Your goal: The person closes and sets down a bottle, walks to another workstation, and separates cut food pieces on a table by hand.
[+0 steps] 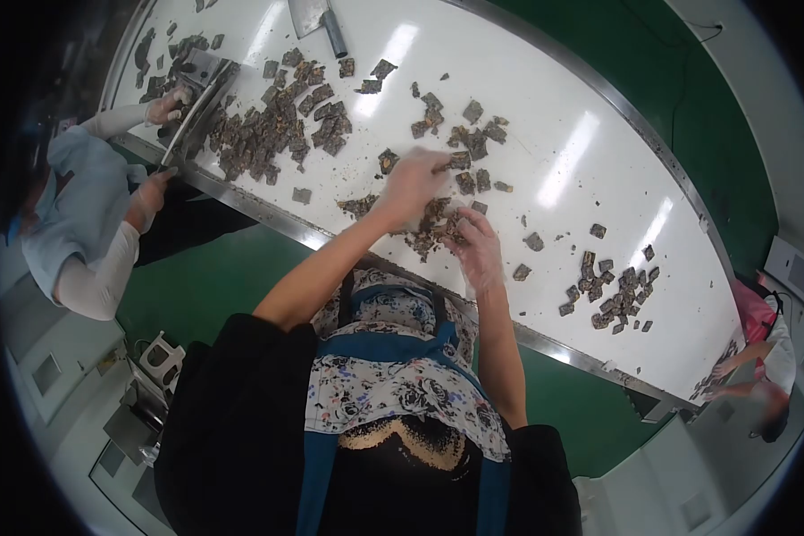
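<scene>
Dark, square-cut pieces (474,112) with lighter bits, resembling nut brittle, lie scattered over a white tabletop (527,80). My left hand (415,189), in a clear glove and slightly blurred, reaches over them. Its fingertips close at one dark piece (458,161). Lower and to the right, my right hand (479,253), also gloved, curls its fingers at the edge of a crumbly heap (431,230). A bit of that dark stuff appears between its fingertips. The left hand and forearm partly cover the heap.
A cleaver (314,20) rests at the far edge. To the left, a co-worker (85,205) holds a long blade tool (201,112) beside a large pile (263,134). More pieces (630,299) lie at right, near another person (764,366). A metal rim (545,344) borders the table.
</scene>
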Motion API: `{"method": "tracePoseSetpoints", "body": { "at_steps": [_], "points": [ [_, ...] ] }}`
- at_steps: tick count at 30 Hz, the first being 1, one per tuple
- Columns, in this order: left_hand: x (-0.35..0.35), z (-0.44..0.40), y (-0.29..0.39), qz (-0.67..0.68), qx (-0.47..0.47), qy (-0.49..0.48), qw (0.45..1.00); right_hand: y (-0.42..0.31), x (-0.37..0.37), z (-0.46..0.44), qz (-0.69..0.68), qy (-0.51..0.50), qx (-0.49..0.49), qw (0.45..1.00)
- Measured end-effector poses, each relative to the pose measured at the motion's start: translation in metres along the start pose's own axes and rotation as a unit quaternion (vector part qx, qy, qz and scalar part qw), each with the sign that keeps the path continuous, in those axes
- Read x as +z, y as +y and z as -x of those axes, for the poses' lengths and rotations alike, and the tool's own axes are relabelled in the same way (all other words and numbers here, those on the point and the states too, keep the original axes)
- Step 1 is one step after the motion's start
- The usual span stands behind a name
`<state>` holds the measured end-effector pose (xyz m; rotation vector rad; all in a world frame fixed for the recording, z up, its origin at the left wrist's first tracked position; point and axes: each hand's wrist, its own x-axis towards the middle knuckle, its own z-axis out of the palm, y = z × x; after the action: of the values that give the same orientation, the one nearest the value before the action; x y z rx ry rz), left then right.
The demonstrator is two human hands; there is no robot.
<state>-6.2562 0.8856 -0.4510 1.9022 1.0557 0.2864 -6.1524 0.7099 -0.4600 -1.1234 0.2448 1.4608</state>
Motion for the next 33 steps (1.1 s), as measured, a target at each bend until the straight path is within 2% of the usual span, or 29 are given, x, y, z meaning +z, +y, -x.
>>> {"method": "tracePoseSetpoints", "body": {
  "at_steps": [1, 2, 4, 6, 8, 9, 10, 11, 12, 13, 14, 15, 17, 22, 24, 27, 28, 30, 31, 33],
  "points": [
    [0.003, -0.009, 0.008, -0.078, 0.014, -0.004, 0.997, -0.002, 0.0, 0.001, -0.006, 0.0, 0.008, 1.0],
    [0.01, -0.019, 0.009, -0.076, 0.015, -0.002, 0.997, -0.003, 0.0, 0.0, -0.004, -0.001, 0.006, 1.0],
    [0.022, -0.034, 0.008, -0.268, 0.101, 0.004, 0.958, -0.003, -0.001, 0.005, 0.026, 0.0, -0.002, 1.0],
    [0.027, -0.034, 0.005, -0.276, 0.113, 0.0, 0.955, -0.007, -0.003, 0.008, 0.032, 0.015, -0.005, 0.999],
    [0.022, -0.029, 0.0, -0.202, 0.209, 0.088, 0.953, -0.011, -0.007, 0.006, 0.034, 0.027, -0.012, 0.999],
    [0.02, -0.023, -0.003, -0.203, 0.211, 0.084, 0.953, -0.01, -0.012, 0.005, 0.024, 0.03, -0.022, 0.999],
    [0.018, -0.013, -0.008, 0.004, 0.066, 0.021, 0.998, -0.009, -0.015, 0.005, 0.013, 0.034, -0.032, 0.999],
    [0.008, -0.002, 0.0, 0.209, -0.084, -0.042, 0.973, -0.012, -0.009, 0.009, 0.009, 0.036, -0.033, 0.999],
    [-0.003, 0.012, 0.008, 0.128, -0.092, -0.081, 0.984, -0.014, -0.002, 0.013, 0.015, 0.061, -0.036, 0.997],
    [-0.008, 0.027, 0.012, 0.139, -0.107, -0.138, 0.975, -0.014, 0.004, 0.016, 0.022, 0.085, -0.038, 0.995],
    [-0.009, 0.041, 0.016, 0.149, -0.122, -0.194, 0.962, -0.009, 0.002, 0.018, 0.025, 0.068, -0.028, 0.997],
    [-0.006, 0.055, 0.023, 0.138, -0.146, -0.214, 0.956, -0.002, 0.001, 0.02, 0.028, 0.052, -0.02, 0.998],
    [0.017, 0.081, 0.001, 0.157, -0.099, -0.226, 0.956, 0.014, -0.003, 0.023, 0.082, 0.054, -0.002, 0.995],
    [0.026, 0.099, -0.002, 0.124, -0.147, -0.265, 0.945, 0.025, -0.019, 0.035, 0.132, 0.102, 0.014, 0.986],
    [0.02, 0.092, 0.008, 0.226, -0.235, -0.331, 0.886, 0.016, -0.021, 0.04, 0.14, 0.097, 0.006, 0.985],
    [0.027, 0.082, -0.01, 0.212, -0.198, -0.326, 0.9, -0.004, -0.027, 0.039, 0.146, 0.106, -0.046, 0.983],
    [0.014, 0.073, 0.003, 0.196, -0.205, -0.321, 0.904, -0.016, -0.029, 0.039, 0.145, 0.118, -0.071, 0.98],
    [0.014, 0.068, -0.016, 0.139, -0.092, -0.207, 0.964, -0.043, -0.046, 0.038, 0.174, 0.165, -0.145, 0.96],
    [-0.005, 0.062, -0.003, 0.006, -0.01, -0.153, 0.988, -0.058, -0.063, 0.035, 0.184, 0.188, -0.153, 0.952],
    [-0.019, 0.052, -0.016, -0.012, -0.06, -0.037, 0.997, -0.099, -0.082, 0.045, 0.226, 0.226, -0.217, 0.922]
  ]
}}
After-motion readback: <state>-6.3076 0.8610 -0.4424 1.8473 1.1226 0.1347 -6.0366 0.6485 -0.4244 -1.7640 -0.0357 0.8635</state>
